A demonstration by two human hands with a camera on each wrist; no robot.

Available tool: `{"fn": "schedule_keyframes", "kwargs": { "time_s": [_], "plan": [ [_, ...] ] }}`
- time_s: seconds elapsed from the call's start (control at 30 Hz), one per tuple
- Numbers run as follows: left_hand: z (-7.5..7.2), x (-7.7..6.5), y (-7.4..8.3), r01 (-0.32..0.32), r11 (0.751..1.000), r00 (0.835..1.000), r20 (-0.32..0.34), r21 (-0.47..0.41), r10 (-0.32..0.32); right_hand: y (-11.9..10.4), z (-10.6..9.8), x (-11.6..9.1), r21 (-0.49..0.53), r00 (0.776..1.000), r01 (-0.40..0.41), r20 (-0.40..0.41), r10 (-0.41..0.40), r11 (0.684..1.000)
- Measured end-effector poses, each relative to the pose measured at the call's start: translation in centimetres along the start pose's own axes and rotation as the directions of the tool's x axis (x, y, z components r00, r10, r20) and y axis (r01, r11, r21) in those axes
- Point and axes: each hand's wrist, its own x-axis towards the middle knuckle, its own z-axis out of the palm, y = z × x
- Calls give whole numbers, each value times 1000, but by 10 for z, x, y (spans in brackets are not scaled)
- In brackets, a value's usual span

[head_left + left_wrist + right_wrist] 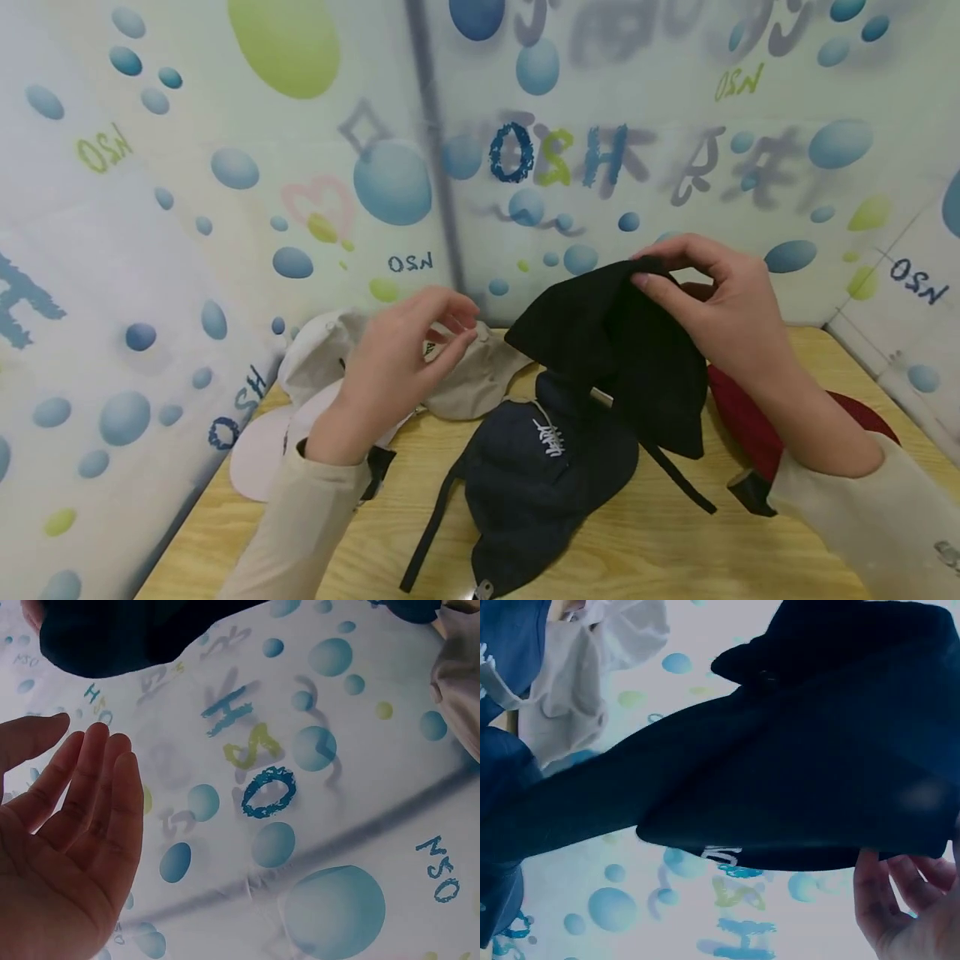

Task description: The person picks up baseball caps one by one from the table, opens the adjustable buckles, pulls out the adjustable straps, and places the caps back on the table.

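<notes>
My right hand (738,312) pinches the edge of a black cap (573,321) between thumb and fingers, holding it up above the table. The cap hangs folded, with a thin strap dangling at its lower right. White lettering (724,855) shows on its underside edge in the right wrist view. My left hand (397,371) hovers to the left of it with fingers loosely bent and nothing in them; in the left wrist view the palm (67,877) faces the camera. Below the black cap lies a navy cap (536,492) with white embroidery and a loose strap.
A beige cap (480,379) lies behind the navy one. White and pale caps (318,358) sit at the left, partly hidden by my left arm. A dark red cap (742,417) is at the right behind my right forearm. The wooden table (660,550) meets a printed curtain (420,75).
</notes>
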Motion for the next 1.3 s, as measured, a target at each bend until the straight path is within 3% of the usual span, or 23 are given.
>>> {"fn": "schedule_keyframes", "kwargs": {
  "time_s": [0.13,0.27,0.47,0.6,0.7,0.8,0.93,1.07,1.2,1.3],
  "plan": [
    [1,1,4,-27,1000,1000,-7,-15,27,-6,3,-2,17,1000,17,-3,-17,1000],
    [2,0,7,-38,999,999,-6,-17,38,-2,10,-5,-51,994,19,113,-13,999],
    [6,-2,8,-47,999,998,36,-25,47,18,31,-10,-197,952,0,299,61,980],
    [17,-5,11,-84,996,992,92,-26,86,27,37,-9,-213,933,-51,338,123,976],
    [33,-9,15,-133,991,976,168,-26,135,29,39,-7,-207,934,-58,334,126,977],
    [51,-15,19,-174,984,950,258,-30,176,31,41,-6,-212,933,-57,335,127,976],
    [73,-19,23,-199,980,922,334,-28,197,35,42,-5,-216,934,-66,329,137,974],
    [92,-23,23,-254,964,918,332,79,215,38,42,-4,-208,937,-90,313,154,974],
    [108,-24,23,-316,911,930,278,265,242,40,40,-5,-200,935,-128,303,185,971],
    [118,-24,22,-325,869,937,250,373,243,41,39,-5,-195,932,-141,305,197,971]
  ]
}}
